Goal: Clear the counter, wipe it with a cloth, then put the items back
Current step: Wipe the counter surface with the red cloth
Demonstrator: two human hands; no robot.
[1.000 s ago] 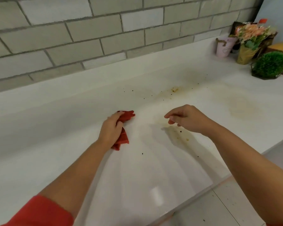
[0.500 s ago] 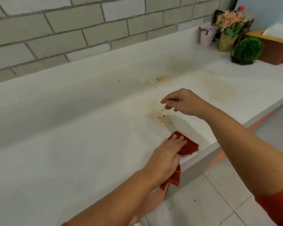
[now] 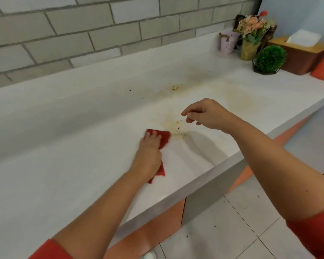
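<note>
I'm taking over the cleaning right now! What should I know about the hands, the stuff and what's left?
Left hand presses the red cloth flat on the counter, just left of a brown stain. Right hand hovers above the counter, holding nothing.
Pink cup, flowers, green ball plant and tissue box stand at the far right end.
Done: this stretch is cleared, wiping is under way.
Left: that brown stain, the specks near the back wall, the faint yellow patch, then put the items back.
</note>
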